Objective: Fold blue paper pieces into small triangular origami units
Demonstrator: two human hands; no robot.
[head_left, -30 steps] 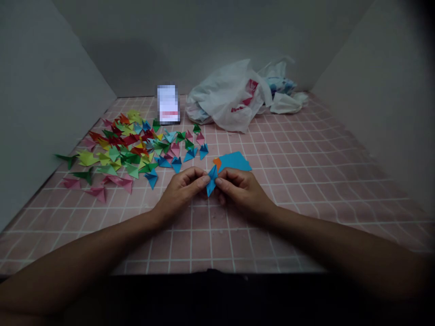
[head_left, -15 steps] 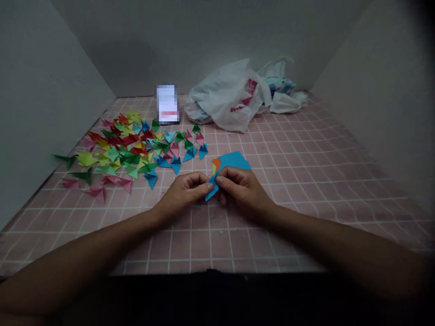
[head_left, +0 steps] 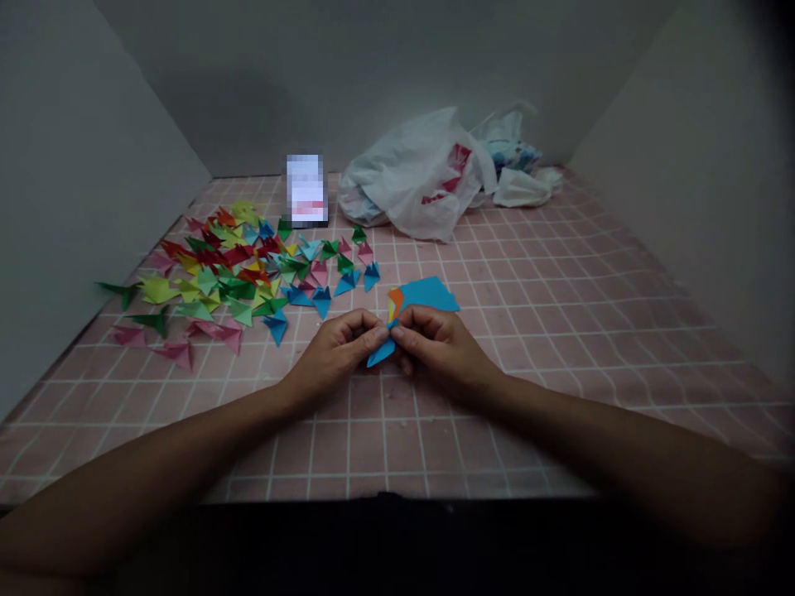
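Observation:
A small piece of folded blue paper (head_left: 381,353) is pinched between my two hands, its pointed end slanting down to the left. My left hand (head_left: 341,349) grips it with thumb and fingers from the left. From the right, my right hand (head_left: 440,343) pinches its upper part, with the thumb tip close to the left thumb. The fingers cover much of the folds. Just behind the hands lies a stack of blue paper sheets (head_left: 430,293), with orange and yellow paper (head_left: 396,303) showing at its left edge.
Many folded paper cranes (head_left: 233,288) in several colours spread over the left of the pink checked tablecloth (head_left: 559,331). A lit phone (head_left: 306,190) stands behind them. A white plastic bag (head_left: 410,174) and crumpled white packaging (head_left: 522,189) lie at the back.
The folded blue paper has tilted, its lower tip shifting slightly left. My left thumb has moved up a little towards my right thumb. Everything else stays in place.

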